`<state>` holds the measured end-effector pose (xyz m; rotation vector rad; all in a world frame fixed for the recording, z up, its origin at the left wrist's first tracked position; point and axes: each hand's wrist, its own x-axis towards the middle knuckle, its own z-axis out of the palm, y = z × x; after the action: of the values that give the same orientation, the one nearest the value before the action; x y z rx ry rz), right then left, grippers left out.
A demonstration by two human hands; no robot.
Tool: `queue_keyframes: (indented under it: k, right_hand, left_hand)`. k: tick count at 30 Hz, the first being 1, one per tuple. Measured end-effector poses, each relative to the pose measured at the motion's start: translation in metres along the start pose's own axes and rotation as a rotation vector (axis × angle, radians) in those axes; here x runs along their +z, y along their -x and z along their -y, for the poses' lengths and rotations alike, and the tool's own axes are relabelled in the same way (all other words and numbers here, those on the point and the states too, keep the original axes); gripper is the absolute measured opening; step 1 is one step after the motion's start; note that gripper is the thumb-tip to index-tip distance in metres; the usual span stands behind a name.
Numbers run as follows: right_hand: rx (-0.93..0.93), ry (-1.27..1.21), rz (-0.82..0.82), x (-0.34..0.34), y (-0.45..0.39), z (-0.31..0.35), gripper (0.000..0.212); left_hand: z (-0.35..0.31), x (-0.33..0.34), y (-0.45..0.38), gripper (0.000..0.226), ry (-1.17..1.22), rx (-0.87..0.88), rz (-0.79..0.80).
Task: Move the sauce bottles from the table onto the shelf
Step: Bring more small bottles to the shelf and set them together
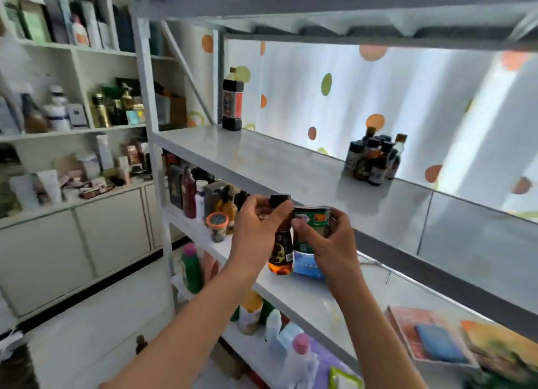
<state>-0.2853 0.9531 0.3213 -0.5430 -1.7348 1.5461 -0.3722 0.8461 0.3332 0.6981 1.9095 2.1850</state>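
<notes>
Left hand (pixel 256 222) had its fingers curled round the neck of a black-capped sauce bottle (pixel 281 243) with amber liquid inside — held up just in front of the shelf (pixel 262 161). Right hand (pixel 329 240) gripped a green-labelled jar (pixel 313 228), contents hard to tell. A cluster of dark bottles (pixel 374 161) sat on the shelf — a tall dark bottle (pixel 233 100) well apart.

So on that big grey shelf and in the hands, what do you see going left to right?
Tall dark bottle → left hand → amber sauce bottle → green can → right hand → cluster of small bottles.
</notes>
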Motion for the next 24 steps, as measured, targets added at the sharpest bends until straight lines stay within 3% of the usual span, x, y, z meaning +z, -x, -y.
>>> queue_keyframes:
  k: [9,19,24]
  right_hand:
    - [-0.097,0.074,-0.242,-0.057,-0.072,0.019,0.037]
    - [0.035,0.055,-0.388,-0.070,-0.184,0.001,0.037]
    - [0.106,0.129,-0.410,-0.077,-0.238,-0.016,0.058]
  left_hand:
    - [-0.010,0.079,-0.093,0.030,-0.039,0.134,0.224]
    - [0.010,0.133,-0.229,0.028,0.008,0.182,0.358]
    - [0.031,0.165,-0.280,0.022,-0.003,0.186,0.445]
